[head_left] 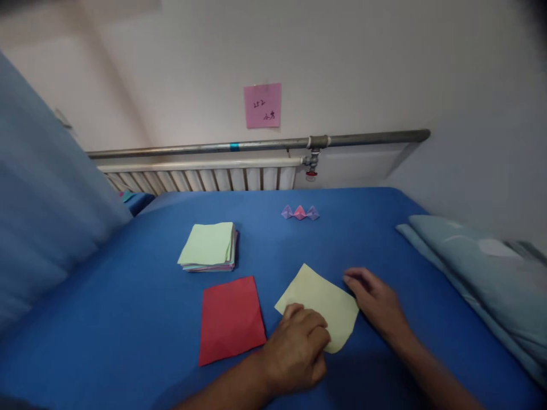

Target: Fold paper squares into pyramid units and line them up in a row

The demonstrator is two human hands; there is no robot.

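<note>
A pale yellow sheet of paper lies turned at an angle on the blue surface, its lower right edge bent or curved. My left hand rests over its lower left part with curled fingers pressed on it; the fingertips are partly hidden. Beside the sheet's right corner is my right hand, slightly blurred, with thumb and forefinger loosely curved, a small gap between them and no paper seen there. To the left, near my left wrist, lies a red sheet of paper with faint creases.
A stack of coloured paper, light green on top, sits at the left on the blue surface. Three small folded paper shapes lie in a row behind. Folded bedding is at right, a blue curtain at left, a radiator behind.
</note>
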